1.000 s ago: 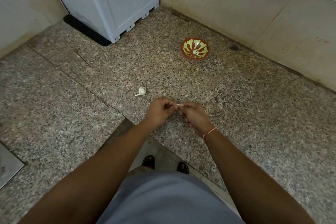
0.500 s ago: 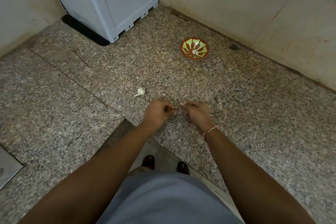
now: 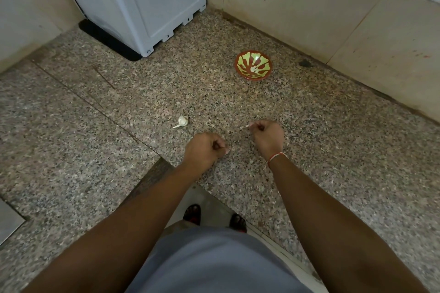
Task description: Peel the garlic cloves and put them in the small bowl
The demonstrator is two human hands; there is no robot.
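- The granite counter (image 3: 333, 150) is carrying the grey appliance (image 3: 142, 2) at the back, as before.
- Your hands, joined a second ago, are now sitting apart: your left hand (image 3: 204, 150) is curling, its contents hidden; your right hand (image 3: 267, 135) is pinching a pale garlic clove (image 3: 245, 126).
- The small bowl (image 3: 253, 65) is holding peeled cloves, well beyond your right hand.
- The garlic bulb (image 3: 182, 121) is lying left of your hands.
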